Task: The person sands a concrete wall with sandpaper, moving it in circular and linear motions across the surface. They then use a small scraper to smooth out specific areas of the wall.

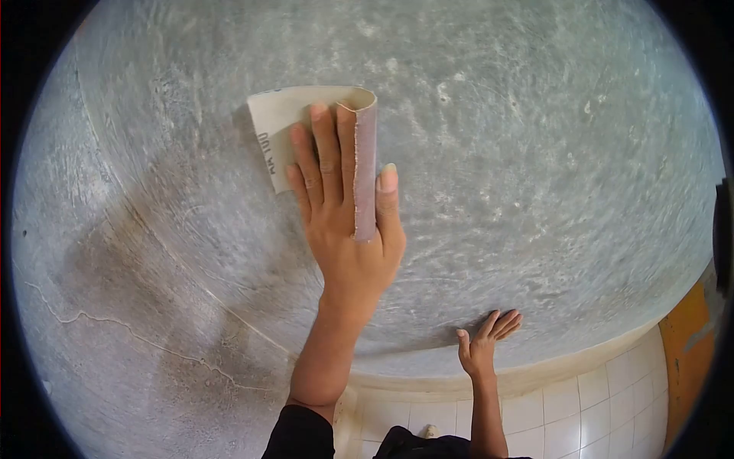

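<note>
My left hand (344, 218) lies flat with its fingers stretched upward on a folded sheet of sandpaper (365, 172), which is pressed to the grey plastered wall (497, 168). The sheet's pale backing, with dark printed marks, shows under the fingertips. Its reddish-brown gritty side folds over beside the index finger, and the thumb stands on the right of that fold. Lower right, my right hand (482, 352) rests against the wall near its bottom edge. Its fingers are spread, and nothing is in them.
A thin crack (130, 329) runs across the lower left of the wall, near a long raised seam (183, 268). White floor tiles (562, 409) lie below the wall's pale bottom edge. An orange surface (686, 336) stands at the right.
</note>
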The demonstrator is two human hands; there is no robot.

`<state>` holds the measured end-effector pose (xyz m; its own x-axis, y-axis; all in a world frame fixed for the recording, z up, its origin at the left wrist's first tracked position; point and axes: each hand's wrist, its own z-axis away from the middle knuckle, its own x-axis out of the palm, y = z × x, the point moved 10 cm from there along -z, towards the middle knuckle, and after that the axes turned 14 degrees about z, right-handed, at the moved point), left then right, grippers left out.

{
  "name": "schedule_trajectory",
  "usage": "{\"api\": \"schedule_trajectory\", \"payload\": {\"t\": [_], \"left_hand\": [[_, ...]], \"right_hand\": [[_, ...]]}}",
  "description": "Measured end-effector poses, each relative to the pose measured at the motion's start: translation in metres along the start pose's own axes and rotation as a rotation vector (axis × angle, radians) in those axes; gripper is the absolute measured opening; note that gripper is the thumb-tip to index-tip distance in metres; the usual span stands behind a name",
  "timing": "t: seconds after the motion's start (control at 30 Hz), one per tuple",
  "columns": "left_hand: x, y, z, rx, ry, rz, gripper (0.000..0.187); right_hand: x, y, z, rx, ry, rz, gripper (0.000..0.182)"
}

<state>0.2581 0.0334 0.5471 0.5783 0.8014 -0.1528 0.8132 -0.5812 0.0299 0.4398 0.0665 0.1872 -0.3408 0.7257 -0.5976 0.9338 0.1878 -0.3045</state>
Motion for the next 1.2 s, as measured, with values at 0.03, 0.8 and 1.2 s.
{"api": "schedule_trajectory", "payload": {"t": [0.03,0.8,1.2], "left_hand": [[0.002,0.002,0.003,0.008,-0.017,-0.030,0.057],[0.029,-0.003,0.222,-0.317,-0.257,0.148,0.061],[0.036,-0.024,0.265,-0.540,-0.263,0.138,0.070]], "right_hand": [[0.000,-0.001,0.000,-0.005,0.004,0.004,0.092],[-0.010,-0.009,-0.009,-0.024,0.048,0.074,0.116],[-0.012,-0.012,-0.012,-0.031,0.030,0.116,0.115]]}}
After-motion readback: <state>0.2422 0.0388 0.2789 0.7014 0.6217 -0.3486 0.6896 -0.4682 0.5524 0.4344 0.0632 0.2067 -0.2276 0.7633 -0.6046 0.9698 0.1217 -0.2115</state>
